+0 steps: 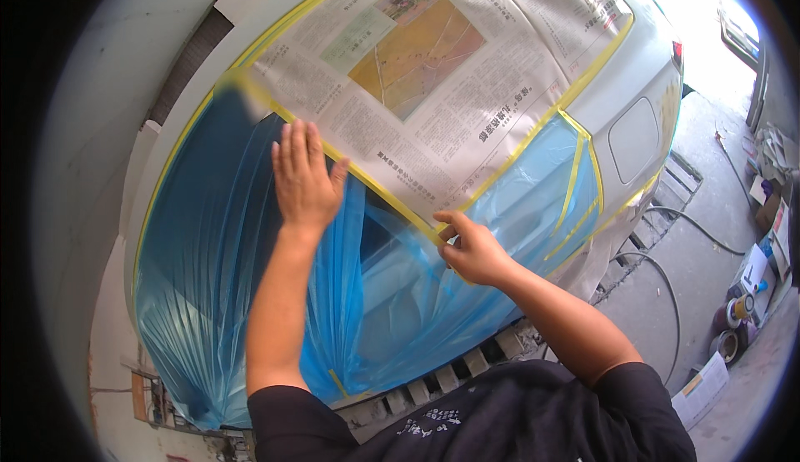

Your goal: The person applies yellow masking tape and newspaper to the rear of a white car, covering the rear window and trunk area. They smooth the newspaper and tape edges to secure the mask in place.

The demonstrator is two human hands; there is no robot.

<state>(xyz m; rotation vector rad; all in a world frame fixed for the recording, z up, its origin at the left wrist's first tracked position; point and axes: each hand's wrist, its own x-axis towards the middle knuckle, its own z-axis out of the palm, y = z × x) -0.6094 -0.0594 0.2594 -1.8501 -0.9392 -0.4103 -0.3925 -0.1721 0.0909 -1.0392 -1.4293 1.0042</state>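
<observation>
A car body is covered with newspaper sheets (369,131) above and thin blue plastic film (206,212) below. Yellow masking tape (375,193) runs along the seam between them. Flat on the film, just below the seam, lies my left hand (306,177), its palm down and its thumb at the tape. My right hand (472,246) is bent at the lower corner of the newspaper, thumb and index finger at the tape there; whether they pinch it is hidden. Bare grey-white bodywork with a fuel flap (634,140) shows at the right.
A hose (672,312) curves over the concrete floor at the right, near a floor grate (675,181). Tape rolls (727,344), a cardboard box and papers lie along the right wall. Another vehicle (737,21) stands at the far upper right. A pale wall rises at the left.
</observation>
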